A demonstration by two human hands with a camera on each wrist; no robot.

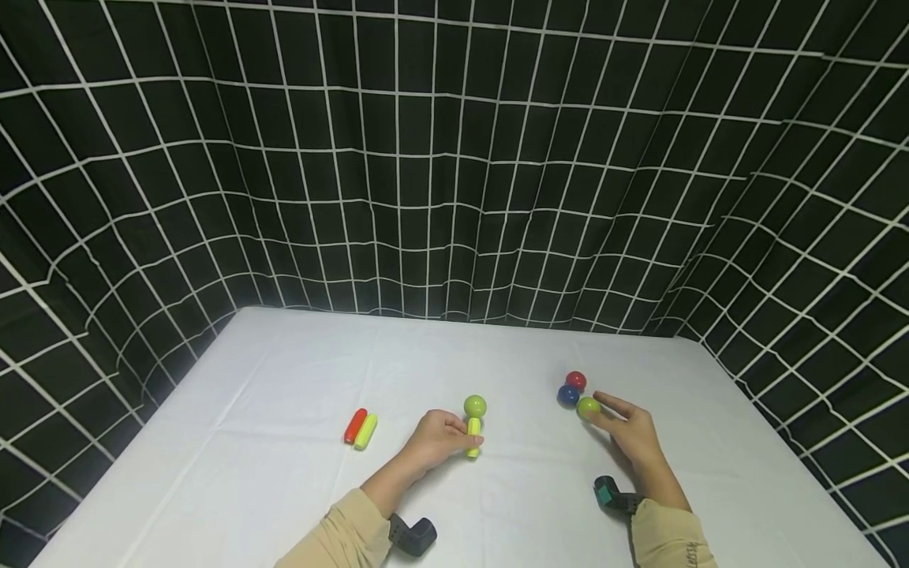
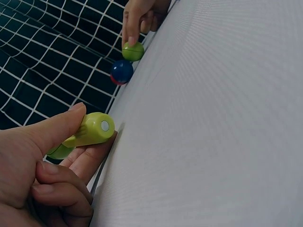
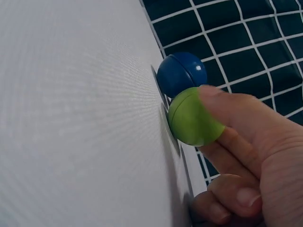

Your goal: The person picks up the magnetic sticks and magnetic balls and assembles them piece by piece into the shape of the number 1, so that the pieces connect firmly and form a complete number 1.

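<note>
My left hand (image 1: 438, 439) pinches a short yellow-green rod (image 1: 473, 439) between thumb and fingers. A green ball (image 1: 475, 406) sits against the rod's far end; in the left wrist view the near end shows a round pale disc. Over to the right, my right hand (image 1: 634, 435) holds a second green ball (image 3: 193, 118) between thumb and fingers, low at the white surface. A blue ball (image 3: 182, 74) lies close beside that green ball. Just behind the blue one is a red ball (image 1: 576, 381), mostly hidden in the left wrist view.
A red rod (image 1: 356, 426) and another yellow-green rod (image 1: 365, 432) lie side by side left of my left hand. The white-covered table (image 1: 284, 371) is backed and flanked by a black curtain (image 1: 454, 158) with a white grid. Each wrist wears a dark camera mount.
</note>
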